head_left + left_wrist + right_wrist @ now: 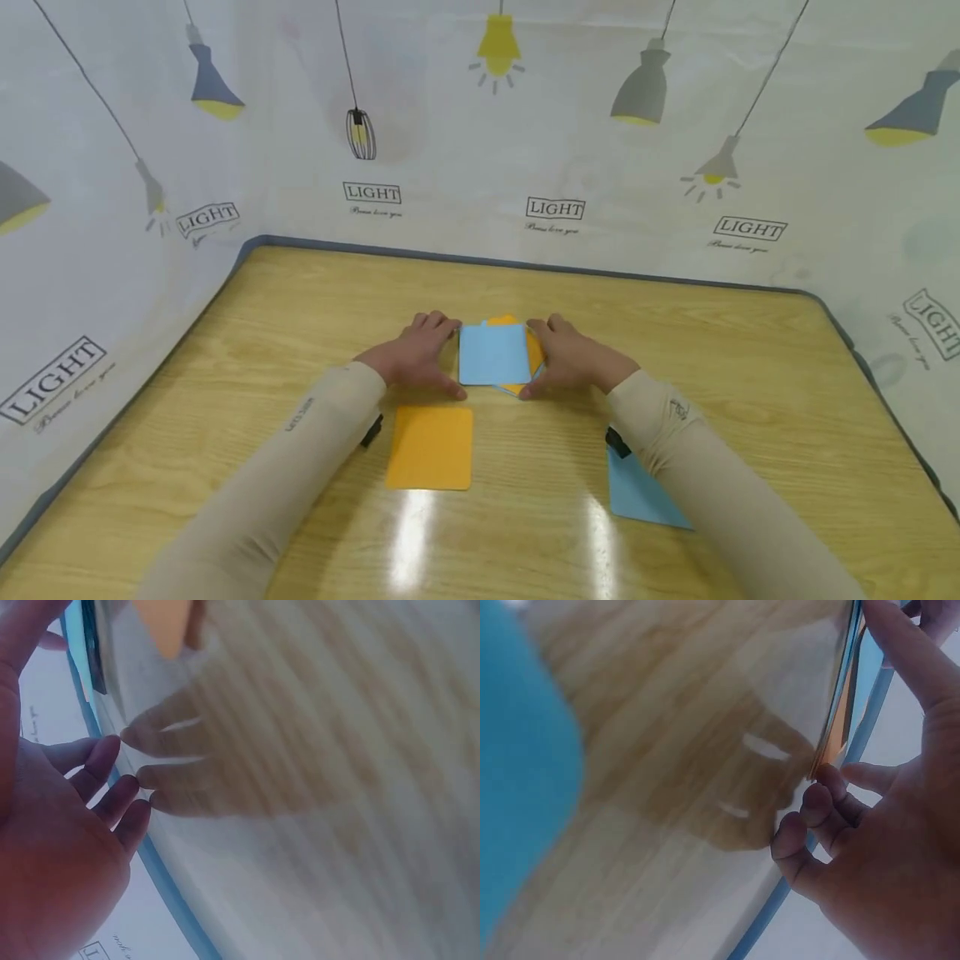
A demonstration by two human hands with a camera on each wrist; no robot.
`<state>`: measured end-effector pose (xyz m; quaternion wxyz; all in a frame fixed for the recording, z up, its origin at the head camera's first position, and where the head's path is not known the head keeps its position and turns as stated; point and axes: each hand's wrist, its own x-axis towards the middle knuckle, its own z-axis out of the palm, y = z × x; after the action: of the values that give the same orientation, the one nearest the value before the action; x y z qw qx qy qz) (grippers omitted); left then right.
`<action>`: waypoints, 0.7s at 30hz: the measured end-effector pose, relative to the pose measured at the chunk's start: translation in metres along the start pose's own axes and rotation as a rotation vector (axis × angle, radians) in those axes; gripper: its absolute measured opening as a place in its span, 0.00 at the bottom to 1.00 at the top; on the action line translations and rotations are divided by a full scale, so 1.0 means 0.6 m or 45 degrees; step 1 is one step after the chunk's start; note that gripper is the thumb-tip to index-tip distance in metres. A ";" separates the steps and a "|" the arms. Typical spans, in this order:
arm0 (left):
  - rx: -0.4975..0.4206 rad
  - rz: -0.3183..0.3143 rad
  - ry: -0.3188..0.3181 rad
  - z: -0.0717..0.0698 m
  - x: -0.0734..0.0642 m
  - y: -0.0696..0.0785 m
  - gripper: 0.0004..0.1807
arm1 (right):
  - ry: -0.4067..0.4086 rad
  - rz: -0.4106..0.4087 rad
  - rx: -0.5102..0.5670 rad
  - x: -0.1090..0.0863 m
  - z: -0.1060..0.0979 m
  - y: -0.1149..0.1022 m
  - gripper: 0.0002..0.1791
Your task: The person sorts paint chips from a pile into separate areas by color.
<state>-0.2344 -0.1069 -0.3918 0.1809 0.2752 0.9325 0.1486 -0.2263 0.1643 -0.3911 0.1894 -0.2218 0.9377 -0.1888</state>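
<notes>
In the head view, a light blue square sheet (493,355) lies on top of a small pile. Corners of orange sheets (535,354) and more blue stick out askew beneath it. My left hand (418,357) sits at the pile's left side, thumb near the front corner and fingers near the back one. On the other side my right hand (576,357) mirrors it, thumb at the front and fingertips at the right edges. In the right wrist view, the thin pile edges (838,712) show beside the thumb, and the other fingertips rest on the table.
A single orange square sheet (431,448) lies in front of the left hand. Another blue sheet (645,492) is partly hidden under the right forearm. Black straps (617,442) show at both wrists. A patterned white curtain (465,150) borders the wooden table (525,517).
</notes>
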 end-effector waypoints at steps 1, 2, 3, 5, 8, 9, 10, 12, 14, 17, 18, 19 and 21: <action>0.007 0.002 0.002 0.000 0.001 0.000 0.59 | -0.012 0.007 -0.003 0.002 0.000 0.000 0.64; 0.013 0.003 0.001 0.001 0.001 0.000 0.59 | -0.027 0.016 0.000 0.004 0.000 0.000 0.65; 0.019 -0.002 -0.001 0.001 0.002 -0.001 0.59 | -0.039 0.024 0.000 0.005 0.000 -0.001 0.66; 0.017 -0.015 -0.001 0.001 0.002 -0.001 0.59 | -0.056 0.034 -0.005 0.009 0.001 0.000 0.67; 0.018 -0.036 -0.003 0.001 0.006 0.000 0.59 | -0.070 0.032 -0.009 0.010 -0.001 0.000 0.67; 0.018 -0.039 -0.005 0.000 0.007 0.000 0.59 | -0.074 0.028 -0.013 0.012 -0.001 0.000 0.67; 0.016 -0.038 -0.008 0.000 0.008 0.000 0.58 | -0.077 0.025 -0.016 0.013 -0.002 0.000 0.67; 0.018 -0.032 -0.012 -0.001 0.010 0.000 0.58 | -0.083 0.023 -0.018 0.014 -0.003 -0.001 0.67; 0.024 -0.031 -0.016 -0.001 0.012 0.000 0.58 | -0.084 0.027 -0.016 0.016 -0.003 -0.001 0.66; 0.014 -0.046 -0.012 -0.001 0.013 0.000 0.58 | -0.078 0.033 -0.012 0.017 -0.003 0.000 0.65; 0.009 -0.052 -0.010 -0.001 0.013 0.000 0.58 | -0.076 0.034 -0.014 0.018 -0.003 0.001 0.64; -0.001 -0.054 -0.007 -0.001 0.014 0.000 0.59 | -0.076 0.035 -0.017 0.019 -0.002 0.001 0.64; -0.015 -0.056 -0.004 0.000 0.014 0.000 0.59 | -0.077 0.035 -0.016 0.020 -0.001 0.002 0.63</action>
<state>-0.2411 -0.1019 -0.3940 0.1871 0.2536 0.9371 0.1498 -0.2368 0.1595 -0.3945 0.2190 -0.2156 0.9357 -0.1734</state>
